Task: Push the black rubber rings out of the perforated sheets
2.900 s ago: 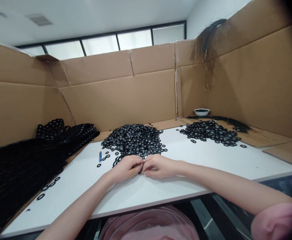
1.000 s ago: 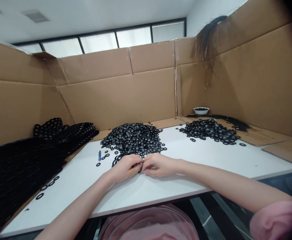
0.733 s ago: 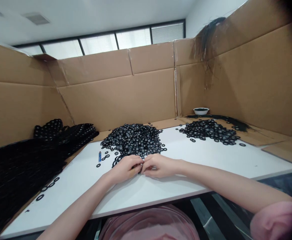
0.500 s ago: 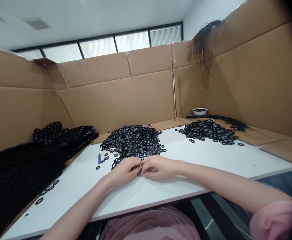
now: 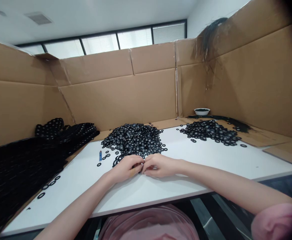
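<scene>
At six o'clock from black ring pile [image 5: 133,138], your left hand [image 5: 128,166] and right hand [image 5: 158,165] meet; can't tell if grasping; second pile [image 5: 209,132] at two o'clock.

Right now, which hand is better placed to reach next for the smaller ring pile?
Probably the right hand: it is nearer the smaller ring pile, which lies off to the right, while the left hand is farther away.
</scene>
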`<state>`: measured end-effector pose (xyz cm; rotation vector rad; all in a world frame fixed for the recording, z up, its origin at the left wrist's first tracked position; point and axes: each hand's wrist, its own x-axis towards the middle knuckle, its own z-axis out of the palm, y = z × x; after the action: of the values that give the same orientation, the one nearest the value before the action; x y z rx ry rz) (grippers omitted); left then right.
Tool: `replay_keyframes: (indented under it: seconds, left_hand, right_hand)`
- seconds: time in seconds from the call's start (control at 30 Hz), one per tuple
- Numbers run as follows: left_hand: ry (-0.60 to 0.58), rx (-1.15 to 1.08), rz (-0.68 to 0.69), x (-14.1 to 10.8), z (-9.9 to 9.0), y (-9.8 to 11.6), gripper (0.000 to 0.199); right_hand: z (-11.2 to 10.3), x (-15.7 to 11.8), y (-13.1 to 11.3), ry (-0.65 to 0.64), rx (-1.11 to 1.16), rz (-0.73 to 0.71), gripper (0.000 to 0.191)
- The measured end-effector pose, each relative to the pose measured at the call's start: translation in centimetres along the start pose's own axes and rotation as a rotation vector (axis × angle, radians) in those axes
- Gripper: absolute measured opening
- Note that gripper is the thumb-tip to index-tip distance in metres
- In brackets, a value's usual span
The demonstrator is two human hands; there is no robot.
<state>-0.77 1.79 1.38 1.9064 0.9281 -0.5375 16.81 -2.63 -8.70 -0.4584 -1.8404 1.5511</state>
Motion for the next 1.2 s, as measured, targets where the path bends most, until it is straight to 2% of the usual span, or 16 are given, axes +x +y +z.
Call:
replay_keyframes:
  seconds: [1.2]
  left_hand:
    - [-0.009,0.011,-0.002,0.02,0.12,-0.22,0.021]
  right_hand:
    - [0.03,0.06,0.04,0.005,-0.018,-0.011,0.019]
